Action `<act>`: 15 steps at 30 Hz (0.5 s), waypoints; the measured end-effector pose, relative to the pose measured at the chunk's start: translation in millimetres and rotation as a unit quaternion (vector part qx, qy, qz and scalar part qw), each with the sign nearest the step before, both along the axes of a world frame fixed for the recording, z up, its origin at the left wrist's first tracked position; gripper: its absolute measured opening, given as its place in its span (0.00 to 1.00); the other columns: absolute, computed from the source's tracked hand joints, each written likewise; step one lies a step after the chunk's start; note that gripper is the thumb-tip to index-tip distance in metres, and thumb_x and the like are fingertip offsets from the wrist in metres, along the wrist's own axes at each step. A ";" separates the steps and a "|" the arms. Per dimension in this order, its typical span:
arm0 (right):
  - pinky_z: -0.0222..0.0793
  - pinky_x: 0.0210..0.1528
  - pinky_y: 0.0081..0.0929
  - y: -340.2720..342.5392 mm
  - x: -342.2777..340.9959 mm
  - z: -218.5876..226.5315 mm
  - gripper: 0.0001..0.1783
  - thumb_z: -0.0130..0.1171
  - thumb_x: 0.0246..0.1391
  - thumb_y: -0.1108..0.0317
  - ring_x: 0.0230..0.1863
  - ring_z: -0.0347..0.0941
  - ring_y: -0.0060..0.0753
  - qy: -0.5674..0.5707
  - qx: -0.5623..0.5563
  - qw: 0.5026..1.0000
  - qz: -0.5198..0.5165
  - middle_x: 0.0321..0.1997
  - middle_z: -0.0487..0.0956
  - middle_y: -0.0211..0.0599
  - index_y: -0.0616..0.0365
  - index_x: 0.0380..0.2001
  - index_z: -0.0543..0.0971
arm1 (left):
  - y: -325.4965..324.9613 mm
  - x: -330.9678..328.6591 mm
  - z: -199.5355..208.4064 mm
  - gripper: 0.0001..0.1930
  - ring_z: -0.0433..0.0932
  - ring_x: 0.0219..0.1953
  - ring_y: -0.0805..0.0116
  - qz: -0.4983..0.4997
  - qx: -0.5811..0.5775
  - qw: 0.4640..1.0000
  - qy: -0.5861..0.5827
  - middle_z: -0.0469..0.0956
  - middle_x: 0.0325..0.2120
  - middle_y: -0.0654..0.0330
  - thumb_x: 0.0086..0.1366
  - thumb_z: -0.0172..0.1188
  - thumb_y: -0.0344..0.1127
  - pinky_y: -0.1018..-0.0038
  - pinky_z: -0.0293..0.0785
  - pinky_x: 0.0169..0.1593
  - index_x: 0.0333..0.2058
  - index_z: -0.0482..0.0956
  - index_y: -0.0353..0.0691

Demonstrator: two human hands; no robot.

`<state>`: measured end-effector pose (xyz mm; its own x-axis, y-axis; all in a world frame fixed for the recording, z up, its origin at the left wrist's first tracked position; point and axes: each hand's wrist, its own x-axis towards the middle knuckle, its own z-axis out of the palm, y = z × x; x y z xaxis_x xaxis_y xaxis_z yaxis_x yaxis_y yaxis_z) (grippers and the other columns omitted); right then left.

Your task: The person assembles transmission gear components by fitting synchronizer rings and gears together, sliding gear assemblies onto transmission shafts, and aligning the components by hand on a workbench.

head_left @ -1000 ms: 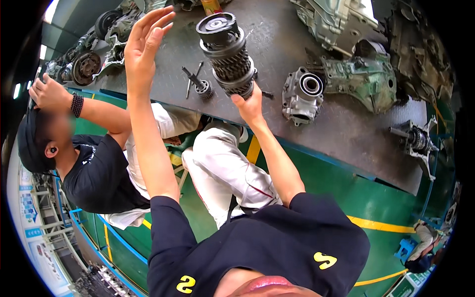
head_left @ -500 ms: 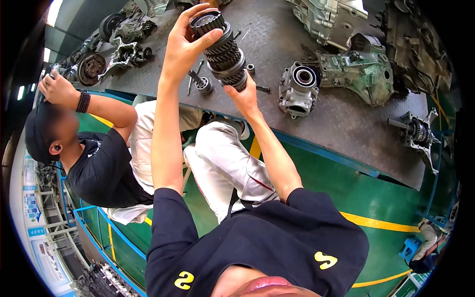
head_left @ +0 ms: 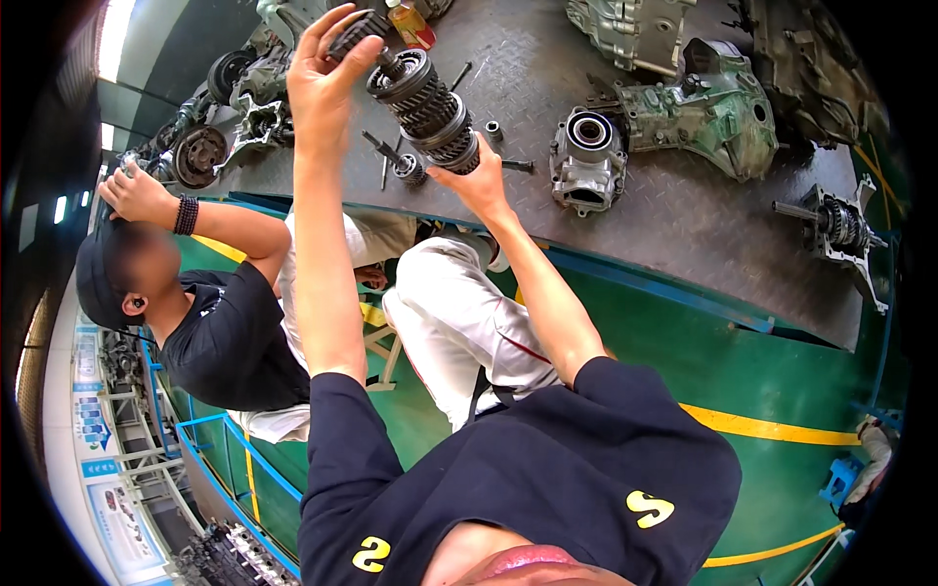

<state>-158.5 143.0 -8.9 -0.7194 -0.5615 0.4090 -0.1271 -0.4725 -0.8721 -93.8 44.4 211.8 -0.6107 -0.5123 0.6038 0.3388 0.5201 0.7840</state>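
My left hand [head_left: 319,93] is closed round the rim of a dark toothed gear ring [head_left: 356,37], thumb on one side and fingers on the other. The ring is tilted and sits apart from the upper end of a gear shaft [head_left: 430,109], whose bare tip shows just below it. Stacked gears of several sizes run along this shaft, which leans over the steel-topped bench. Its lower end rests in my right hand [head_left: 476,188], closed round it with the thumb at the near side. Beside the shaft, a small splined gear shaft [head_left: 406,168] lies on the bench.
A grey bearing housing [head_left: 588,186] and a large gearbox casing [head_left: 699,127] stand to the right. Further right lies an opened gear assembly [head_left: 835,230]. A small metal sleeve [head_left: 492,129] is near my right hand. At left sits a co-worker [head_left: 230,332], arm raised. A bottle [head_left: 409,24] stands at the back.
My left hand has moved up and left, drawing the gear ring off the upper end of the shaft. My right hand still holds the lower end. A bottle now shows behind.
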 end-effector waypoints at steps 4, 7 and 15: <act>0.76 0.39 0.29 2.4 0.6 -0.6 0.32 0.80 0.33 0.60 0.33 0.80 0.27 -0.030 -0.003 0.999 0.018 0.32 0.84 0.40 0.63 0.41 0.77 | -5.5 9.5 7.2 0.21 0.80 0.51 0.57 -0.038 0.041 0.996 0.075 0.78 0.48 0.47 0.66 0.63 0.30 0.64 0.76 0.59 0.55 0.71 0.28; 0.71 0.49 0.25 3.6 -4.9 -7.9 0.33 0.79 0.38 0.59 0.41 0.74 0.21 -0.054 0.006 0.996 0.066 0.41 0.83 0.32 0.62 0.46 0.77 | -0.6 23.3 -6.0 0.16 0.82 0.48 0.54 -0.034 0.105 0.988 0.106 0.80 0.44 0.48 0.69 0.60 0.32 0.62 0.78 0.57 0.51 0.72 0.29; 0.73 0.46 0.28 0.6 -4.1 -11.7 0.35 0.80 0.36 0.54 0.40 0.77 0.24 -0.055 -0.046 0.997 0.038 0.39 0.84 0.35 0.62 0.45 0.77 | 36.9 77.0 -83.4 0.28 0.82 0.48 0.48 0.002 0.540 0.836 0.097 0.78 0.47 0.39 0.73 0.50 0.55 0.56 0.78 0.57 0.48 0.70 0.29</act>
